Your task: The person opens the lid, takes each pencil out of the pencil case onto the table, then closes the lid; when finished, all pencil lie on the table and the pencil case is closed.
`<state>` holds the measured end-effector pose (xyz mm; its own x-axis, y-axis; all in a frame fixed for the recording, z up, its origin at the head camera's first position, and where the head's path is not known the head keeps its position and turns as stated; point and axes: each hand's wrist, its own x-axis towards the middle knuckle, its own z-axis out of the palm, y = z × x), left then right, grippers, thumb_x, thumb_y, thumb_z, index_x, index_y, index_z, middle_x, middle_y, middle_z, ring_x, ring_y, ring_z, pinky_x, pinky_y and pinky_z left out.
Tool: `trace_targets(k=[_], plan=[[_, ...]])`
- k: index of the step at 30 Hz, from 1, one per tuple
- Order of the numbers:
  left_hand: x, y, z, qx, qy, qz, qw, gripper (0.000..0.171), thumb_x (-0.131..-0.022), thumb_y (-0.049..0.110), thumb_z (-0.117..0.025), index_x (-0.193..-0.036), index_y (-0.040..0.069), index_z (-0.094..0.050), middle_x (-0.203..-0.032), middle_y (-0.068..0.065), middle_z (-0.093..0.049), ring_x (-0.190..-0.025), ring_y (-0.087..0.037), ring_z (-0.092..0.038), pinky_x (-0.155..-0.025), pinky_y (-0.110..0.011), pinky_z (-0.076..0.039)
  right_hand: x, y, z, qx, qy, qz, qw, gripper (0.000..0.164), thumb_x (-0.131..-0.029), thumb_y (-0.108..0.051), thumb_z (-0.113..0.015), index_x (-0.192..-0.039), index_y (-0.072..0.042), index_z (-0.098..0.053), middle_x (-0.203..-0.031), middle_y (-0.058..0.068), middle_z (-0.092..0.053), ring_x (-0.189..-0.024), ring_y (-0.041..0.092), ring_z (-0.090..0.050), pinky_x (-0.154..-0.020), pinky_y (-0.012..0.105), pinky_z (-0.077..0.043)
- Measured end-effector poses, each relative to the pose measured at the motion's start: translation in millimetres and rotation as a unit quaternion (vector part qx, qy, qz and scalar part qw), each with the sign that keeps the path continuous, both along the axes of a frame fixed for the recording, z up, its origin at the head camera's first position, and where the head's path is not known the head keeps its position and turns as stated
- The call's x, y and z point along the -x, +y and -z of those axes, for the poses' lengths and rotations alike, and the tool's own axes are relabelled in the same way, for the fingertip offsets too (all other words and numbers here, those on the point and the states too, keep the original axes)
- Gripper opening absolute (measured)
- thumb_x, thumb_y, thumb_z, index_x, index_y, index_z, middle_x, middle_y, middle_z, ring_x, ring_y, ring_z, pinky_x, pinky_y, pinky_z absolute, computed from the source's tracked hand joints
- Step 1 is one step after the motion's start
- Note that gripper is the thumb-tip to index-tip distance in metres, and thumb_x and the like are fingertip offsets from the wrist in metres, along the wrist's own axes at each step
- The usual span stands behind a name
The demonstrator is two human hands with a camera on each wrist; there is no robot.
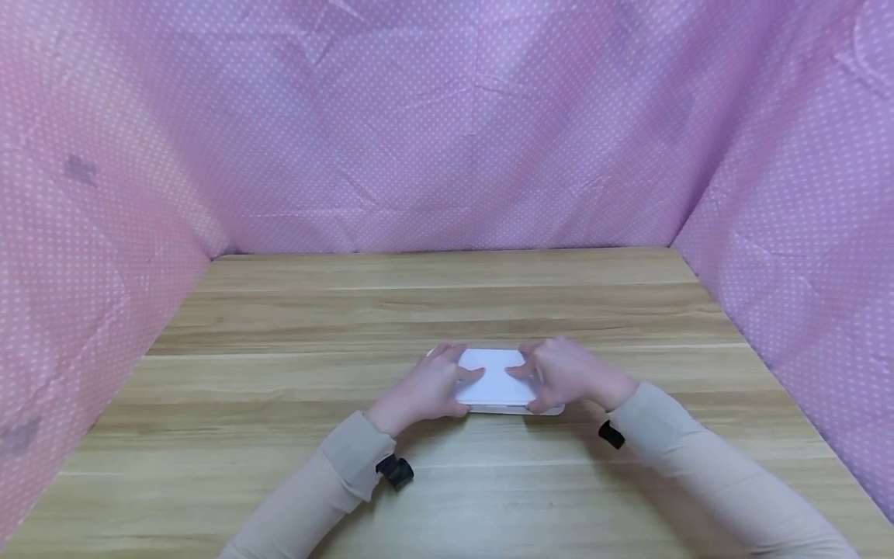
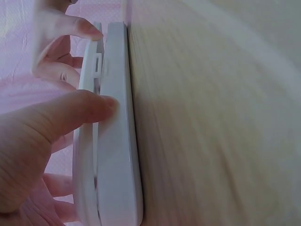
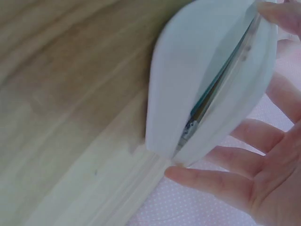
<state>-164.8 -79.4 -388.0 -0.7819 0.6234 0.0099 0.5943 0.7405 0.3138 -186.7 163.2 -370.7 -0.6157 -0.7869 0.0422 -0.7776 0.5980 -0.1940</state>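
Note:
A white plastic case (image 1: 493,377) with rounded corners lies on the table between my hands, its lid (image 3: 235,89) slightly raised from the base. Through the gap at the right end, thin teal, brown and metallic items (image 3: 197,115) show; their kind is unclear. My left hand (image 1: 434,382) grips the left end, its thumb pressing the side of the base (image 2: 115,155) across the seam. At the right end my right hand (image 1: 559,371) holds the lid by its edges, fingers spread. A small latch (image 2: 98,65) shows along the side in the left wrist view.
Beneath the case is a wood-grain table (image 1: 300,318). Pink dotted cloth (image 1: 447,140) hangs along the back and both sides. Black devices are strapped near each wrist, one at the left sleeve (image 1: 349,454).

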Motion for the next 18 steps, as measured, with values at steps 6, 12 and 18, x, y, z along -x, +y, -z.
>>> trace_targets(k=[6, 12, 18], plan=[[-0.1, -0.1, -2.0, -0.01, -0.004, -0.006, 0.9999, 0.056, -0.072, 0.024, -0.079, -0.125, 0.015, -0.064, -0.139, -0.029, -0.044, -0.126, -0.047, -0.043, -0.102, -0.061, -0.035, -0.4, 0.4, -0.7, 0.002, 0.006, 0.005, 1.0, 0.057, -0.059, -0.033, -0.084, -0.11, -0.01, -0.072, -0.098, 0.017, -0.066, -0.055, 0.004, -0.04, -0.052, 0.019, -0.041], [0.0, -0.2, -1.5, -0.01, -0.01, -0.008, 0.9999, 0.055, -0.074, 0.024, -0.079, -0.126, 0.016, -0.063, -0.14, -0.027, -0.043, -0.128, -0.045, -0.042, -0.103, -0.059, -0.034, -4.5, 2.1, -1.7, -0.018, -0.01, 0.03, 0.999, 0.056, -0.063, -0.032, -0.083, -0.114, -0.012, -0.071, -0.11, 0.021, -0.063, -0.07, 0.014, -0.056, -0.065, 0.032, -0.051], [1.5, -6.3, 3.3, -0.019, -0.019, 0.013, 0.9995, 0.055, -0.079, 0.026, -0.076, -0.13, 0.016, -0.059, -0.144, -0.026, -0.04, -0.132, -0.045, -0.037, -0.106, -0.059, -0.03, -9.8, 2.8, -4.0, -0.02, -0.023, 0.038, 0.999, 0.054, -0.069, -0.029, -0.081, -0.118, -0.01, -0.068, -0.121, 0.027, -0.059, -0.08, 0.019, -0.061, -0.073, 0.039, -0.053]])
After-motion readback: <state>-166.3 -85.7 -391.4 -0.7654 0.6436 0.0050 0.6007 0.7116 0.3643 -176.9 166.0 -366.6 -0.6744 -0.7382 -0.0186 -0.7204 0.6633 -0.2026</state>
